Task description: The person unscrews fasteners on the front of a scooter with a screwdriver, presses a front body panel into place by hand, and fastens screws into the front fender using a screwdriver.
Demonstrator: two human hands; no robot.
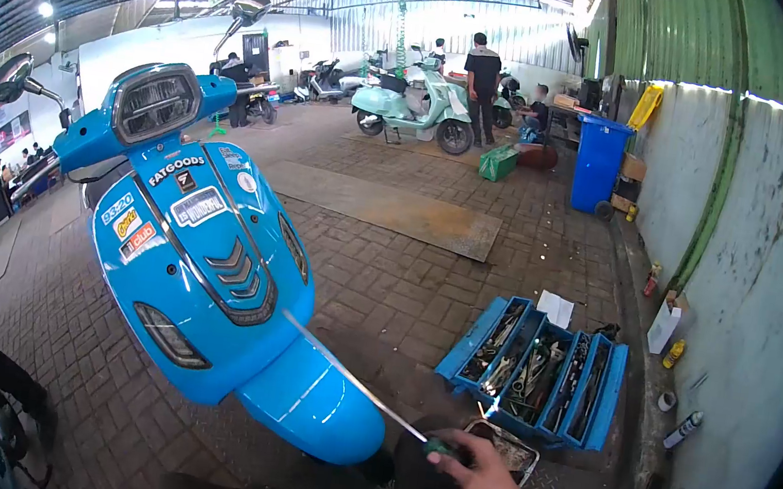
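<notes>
My right hand (478, 468) is closed around the dark green handle of a long screwdriver (359, 386). Its thin metal shaft points up and left across the front fender (317, 411) of a blue scooter (213, 262). The tip is by the lower edge of the front panel, below the chevron-shaped trim (240, 283); whether it touches I cannot tell. Stickers cover parts of the blue panel. My left hand is out of view.
An open blue toolbox (537, 375) full of hand tools lies to the right, with a small tray (508, 451) in front. A metal plate (396, 211), a blue bin (599, 167), a mint scooter (418, 106) and several people are farther back. Bottles (683, 430) line the right wall.
</notes>
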